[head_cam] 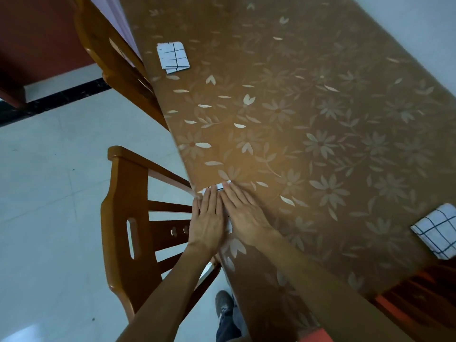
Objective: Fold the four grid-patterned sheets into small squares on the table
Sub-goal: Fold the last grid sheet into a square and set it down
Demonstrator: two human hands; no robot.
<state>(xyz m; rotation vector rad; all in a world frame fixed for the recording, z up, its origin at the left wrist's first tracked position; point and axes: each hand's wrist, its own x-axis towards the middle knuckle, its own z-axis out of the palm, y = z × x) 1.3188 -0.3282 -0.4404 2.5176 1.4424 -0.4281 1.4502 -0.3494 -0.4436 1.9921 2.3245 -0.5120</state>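
Observation:
My left hand (208, 219) and my right hand (243, 213) lie flat side by side on a folded grid-patterned sheet (220, 186) at the table's left edge. The hands cover nearly all of it; only a white strip shows past the fingertips and a sliver between the palms. A second folded grid sheet (173, 56) lies at the far left of the table. A third folded grid sheet (438, 233) rests at the right edge of the view. Both are away from my hands. No other sheet is in view.
The table (308, 114) wears a brown cloth with pale flowers. One wooden chair (138, 230) stands tucked under the edge right beside my left hand, another wooden chair (116, 60) further along. My shoe (224, 304) shows on the pale tiled floor below.

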